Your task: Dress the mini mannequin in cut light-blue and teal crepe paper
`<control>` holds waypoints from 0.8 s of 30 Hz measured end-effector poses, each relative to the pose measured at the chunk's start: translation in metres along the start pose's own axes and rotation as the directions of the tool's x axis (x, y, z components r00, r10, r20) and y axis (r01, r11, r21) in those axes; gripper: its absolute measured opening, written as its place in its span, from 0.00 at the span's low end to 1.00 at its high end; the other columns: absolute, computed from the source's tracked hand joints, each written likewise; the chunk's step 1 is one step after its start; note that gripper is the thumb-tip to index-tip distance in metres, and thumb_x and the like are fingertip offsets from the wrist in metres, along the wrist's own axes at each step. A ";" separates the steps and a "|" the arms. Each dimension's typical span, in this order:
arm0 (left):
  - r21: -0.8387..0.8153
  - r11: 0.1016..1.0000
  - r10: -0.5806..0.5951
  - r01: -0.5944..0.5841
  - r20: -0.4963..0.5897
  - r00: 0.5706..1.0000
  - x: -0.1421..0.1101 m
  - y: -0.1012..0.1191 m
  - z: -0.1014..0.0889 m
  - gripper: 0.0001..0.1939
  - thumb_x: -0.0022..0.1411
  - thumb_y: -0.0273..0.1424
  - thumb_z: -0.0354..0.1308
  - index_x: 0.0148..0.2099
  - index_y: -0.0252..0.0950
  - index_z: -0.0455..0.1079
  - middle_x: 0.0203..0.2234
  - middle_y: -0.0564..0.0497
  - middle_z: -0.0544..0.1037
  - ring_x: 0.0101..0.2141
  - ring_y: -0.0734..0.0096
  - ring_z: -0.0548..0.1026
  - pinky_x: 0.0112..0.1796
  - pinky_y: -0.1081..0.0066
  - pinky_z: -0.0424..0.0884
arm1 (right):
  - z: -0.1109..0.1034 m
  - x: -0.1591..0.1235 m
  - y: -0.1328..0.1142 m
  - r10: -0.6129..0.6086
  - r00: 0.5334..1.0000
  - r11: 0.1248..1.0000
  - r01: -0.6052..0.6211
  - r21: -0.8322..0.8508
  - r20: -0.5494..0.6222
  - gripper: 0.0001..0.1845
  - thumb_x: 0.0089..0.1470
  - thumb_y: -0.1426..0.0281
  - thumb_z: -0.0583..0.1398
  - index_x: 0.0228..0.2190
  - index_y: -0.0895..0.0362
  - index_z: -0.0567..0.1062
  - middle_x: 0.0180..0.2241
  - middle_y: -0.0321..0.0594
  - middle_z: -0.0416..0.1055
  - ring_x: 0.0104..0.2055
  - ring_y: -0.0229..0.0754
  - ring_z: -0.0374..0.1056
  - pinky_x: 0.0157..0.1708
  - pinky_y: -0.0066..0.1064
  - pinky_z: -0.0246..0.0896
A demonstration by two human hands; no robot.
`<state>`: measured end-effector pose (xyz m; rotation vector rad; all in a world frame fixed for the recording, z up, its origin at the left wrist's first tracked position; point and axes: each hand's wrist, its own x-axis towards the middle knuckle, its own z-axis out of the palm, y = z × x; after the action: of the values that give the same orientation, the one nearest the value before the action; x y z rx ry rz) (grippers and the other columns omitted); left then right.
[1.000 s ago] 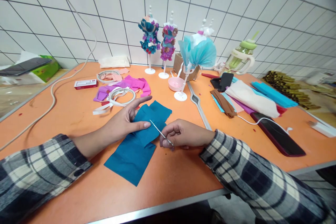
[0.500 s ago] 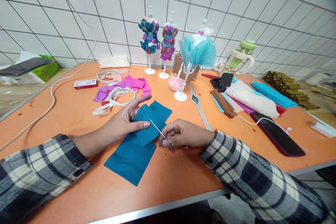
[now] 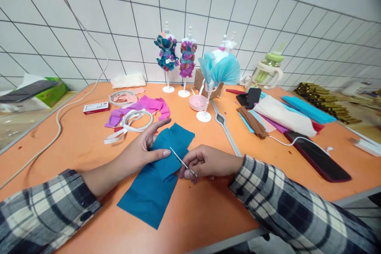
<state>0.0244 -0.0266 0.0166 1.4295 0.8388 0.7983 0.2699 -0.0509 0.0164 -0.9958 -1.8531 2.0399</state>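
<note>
My left hand pinches a folded piece of teal crepe paper, thumb on top and the other fingers mostly behind it. Its index finger stretches out past the paper toward the tape. A longer flap of the same paper hangs down toward the table's front. In my right hand is a pair of small scissors, the fingers curled round the handles. The blades look closed together, and their tip lies over the paper close to my left thumb. Part of the handles is hidden by my fingers.
Behind the paper lie a roll of white tape and purple paper scraps. Small decorated dress stands and a pink bowl are at the back. Paper strips and a phone lie right on the orange table.
The view has tilted up a little, so everything sits lower in the picture. Both hands, the paper and the scissors keep nearly the same positions relative to each other.
</note>
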 end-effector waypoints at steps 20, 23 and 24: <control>-0.136 0.990 -0.055 0.043 -0.085 0.995 0.001 -0.008 -0.009 0.30 0.57 0.43 0.72 0.55 0.44 0.61 0.31 0.54 0.80 0.28 0.66 0.78 0.30 0.70 0.75 | -0.002 0.007 0.007 -0.078 0.995 0.985 0.086 0.147 -0.059 0.23 0.45 0.55 0.73 0.35 0.61 0.81 0.25 0.34 0.74 0.28 0.32 0.68 0.30 0.22 0.59; -0.062 0.997 -0.055 0.047 -0.126 0.990 0.002 -0.006 -0.012 0.22 0.58 0.48 0.69 0.43 0.39 0.68 0.26 0.54 0.78 0.27 0.70 0.75 0.28 0.73 0.72 | -0.004 0.006 0.008 -0.055 0.996 0.989 0.065 0.136 -0.070 0.22 0.45 0.56 0.74 0.34 0.61 0.81 0.25 0.33 0.73 0.25 0.30 0.65 0.23 0.20 0.53; -0.039 0.997 -0.070 0.066 -0.092 0.993 0.003 -0.005 -0.012 0.22 0.57 0.50 0.69 0.41 0.37 0.70 0.26 0.53 0.78 0.27 0.69 0.76 0.28 0.73 0.72 | -0.004 0.006 0.008 -0.048 0.996 0.989 0.057 0.133 -0.073 0.22 0.45 0.56 0.73 0.34 0.61 0.81 0.25 0.33 0.74 0.24 0.30 0.64 0.21 0.20 0.51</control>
<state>0.0152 -0.0181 0.0119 1.3333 0.9347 0.8291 0.2701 -0.0455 0.0069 -0.9596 -1.6643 2.0421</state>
